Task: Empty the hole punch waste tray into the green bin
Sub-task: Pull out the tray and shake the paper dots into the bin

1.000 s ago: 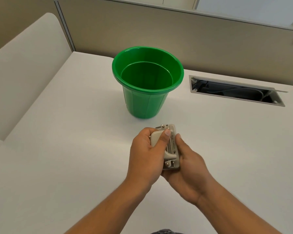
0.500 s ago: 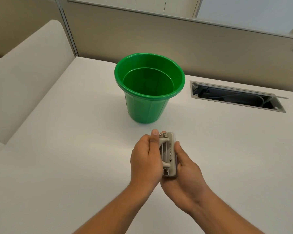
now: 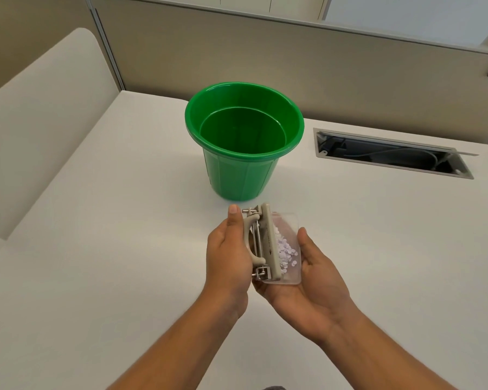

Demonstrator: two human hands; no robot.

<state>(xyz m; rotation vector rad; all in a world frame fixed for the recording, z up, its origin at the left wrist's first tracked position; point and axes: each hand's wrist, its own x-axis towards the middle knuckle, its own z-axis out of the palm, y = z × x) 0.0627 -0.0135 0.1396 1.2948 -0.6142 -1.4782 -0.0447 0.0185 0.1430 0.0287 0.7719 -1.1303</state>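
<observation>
A beige hole punch (image 3: 265, 243) is held on edge above the white desk, just in front of the green bin (image 3: 244, 144). My left hand (image 3: 230, 254) grips the punch by its handle side. A clear plastic waste tray (image 3: 289, 249) hangs open from the punch's base, with several pale paper dots lying in it. My right hand (image 3: 313, 280) cups the tray from below and the right. The bin stands upright and looks empty inside.
A cable opening (image 3: 392, 153) with dark wires is set into the white desk (image 3: 124, 249) to the right of the bin. A beige partition wall (image 3: 293, 57) runs behind the desk. A pale rounded panel (image 3: 40, 122) rises on the left.
The clear waste tray has come away from the punch's base and now shows paper dots. My right hand has opened under it, and both hands sit a little closer to me.
</observation>
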